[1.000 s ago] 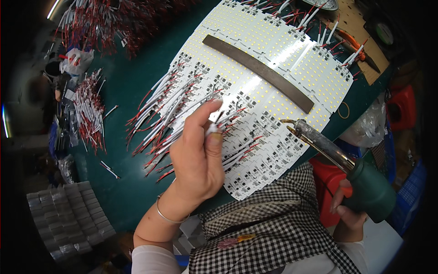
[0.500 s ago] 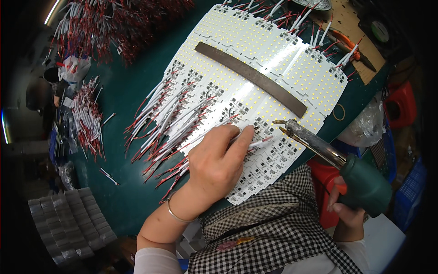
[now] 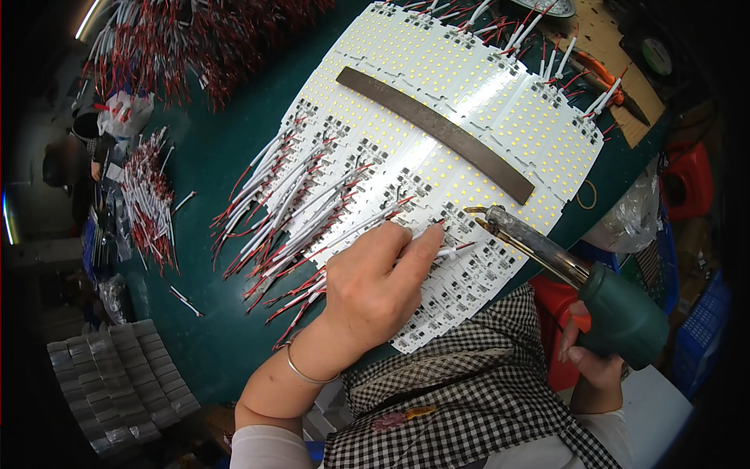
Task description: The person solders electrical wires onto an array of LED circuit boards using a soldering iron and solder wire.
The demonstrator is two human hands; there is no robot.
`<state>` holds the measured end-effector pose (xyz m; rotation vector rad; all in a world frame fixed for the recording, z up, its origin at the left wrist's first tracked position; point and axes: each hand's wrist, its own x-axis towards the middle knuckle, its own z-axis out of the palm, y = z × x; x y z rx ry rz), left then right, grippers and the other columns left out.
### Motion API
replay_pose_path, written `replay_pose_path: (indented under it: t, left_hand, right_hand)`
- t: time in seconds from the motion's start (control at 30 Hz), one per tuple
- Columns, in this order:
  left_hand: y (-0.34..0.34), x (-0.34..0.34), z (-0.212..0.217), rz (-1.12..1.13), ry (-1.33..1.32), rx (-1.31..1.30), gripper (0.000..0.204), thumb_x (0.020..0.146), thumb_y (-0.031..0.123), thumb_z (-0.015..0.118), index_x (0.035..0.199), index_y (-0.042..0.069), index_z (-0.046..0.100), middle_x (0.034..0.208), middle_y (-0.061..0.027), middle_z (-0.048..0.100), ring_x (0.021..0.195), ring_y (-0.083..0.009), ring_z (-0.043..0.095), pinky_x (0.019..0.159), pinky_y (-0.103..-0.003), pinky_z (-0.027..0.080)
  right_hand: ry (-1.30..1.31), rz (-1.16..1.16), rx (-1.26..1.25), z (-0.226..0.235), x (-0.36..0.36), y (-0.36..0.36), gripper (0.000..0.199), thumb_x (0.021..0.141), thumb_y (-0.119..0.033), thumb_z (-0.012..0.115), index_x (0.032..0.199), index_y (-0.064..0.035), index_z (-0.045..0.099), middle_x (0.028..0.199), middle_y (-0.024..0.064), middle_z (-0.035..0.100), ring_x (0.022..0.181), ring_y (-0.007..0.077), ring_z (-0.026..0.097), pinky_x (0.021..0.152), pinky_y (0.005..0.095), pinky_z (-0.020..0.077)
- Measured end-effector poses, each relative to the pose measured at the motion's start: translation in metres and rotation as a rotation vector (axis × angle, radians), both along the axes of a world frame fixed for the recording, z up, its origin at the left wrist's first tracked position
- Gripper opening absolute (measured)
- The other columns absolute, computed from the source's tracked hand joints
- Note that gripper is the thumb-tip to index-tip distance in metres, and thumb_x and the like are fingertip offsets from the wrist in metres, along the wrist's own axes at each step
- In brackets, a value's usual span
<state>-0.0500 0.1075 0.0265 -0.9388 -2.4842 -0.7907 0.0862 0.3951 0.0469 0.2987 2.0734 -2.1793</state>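
Note:
Overlapping rows of white LED circuit boards (image 3: 500, 86) lie on a green table, dotted with small yellow LEDs. My left hand (image 3: 373, 288) rests over their near side, thumb and forefinger pinched on a white-sleeved wire (image 3: 458, 251) with a red end. Part of that wire is hidden by the fingers. In my right hand (image 3: 595, 366) is a green-handled soldering gun (image 3: 625, 313). Its bent tip is just above the boards, a little beyond my left fingertips; I cannot tell whether it touches. Red and white wires (image 3: 312, 207) fan out over the boards' left side.
A curved dark bar (image 3: 437, 131) lies across the boards. Loose wires (image 3: 148, 203) and a big wire bundle (image 3: 187, 39) are at left. Stacked grey pieces (image 3: 121, 383) sit at lower left. Orange-handled pliers (image 3: 601, 78) lie at far right, above a red stool (image 3: 687, 180).
The boards and the bar have shifted slightly to the right. My left hand has moved a little toward me and right. The soldering gun has stayed nearly still.

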Motion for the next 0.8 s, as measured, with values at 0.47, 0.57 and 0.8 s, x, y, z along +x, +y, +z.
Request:
replay_pose_path:
  t: [0.47,0.57,0.8]
  left_hand:
    - [0.004,0.001,0.002,0.009,-0.036,0.027,0.042,0.065,-0.009,0.064,0.106,0.001,0.069,0.071,-0.0070,0.049,0.057,-0.0221,0.054,0.047,-0.036,0.043]
    - [0.006,-0.001,-0.001,0.016,-0.032,0.094,0.050,0.060,-0.016,0.061,0.104,0.004,0.074,0.068,-0.0064,0.050,0.052,-0.0184,0.050,0.044,-0.031,0.039]
    - [0.004,-0.003,-0.003,-0.013,-0.055,0.129,0.052,0.059,-0.017,0.061,0.106,0.003,0.074,0.067,-0.0065,0.050,0.052,-0.0179,0.050,0.044,-0.030,0.038]
  right_hand:
    - [0.031,0.104,0.165,-0.005,-0.005,0.005,0.042,0.080,-0.011,0.075,0.118,0.0043,0.063,0.076,0.0051,0.066,0.075,0.0148,0.064,0.070,0.0315,0.0523]
    - [0.029,0.230,0.424,-0.008,0.000,0.010,0.046,0.080,-0.011,0.077,0.121,0.0013,0.060,0.088,0.0087,0.069,0.081,0.0181,0.067,0.072,0.0335,0.0549]
    - [-0.071,0.035,-0.191,-0.026,0.009,0.015,0.053,0.082,-0.008,0.075,0.130,-0.0005,0.053,0.115,0.0175,0.067,0.088,0.0236,0.071,0.071,0.0325,0.0601]
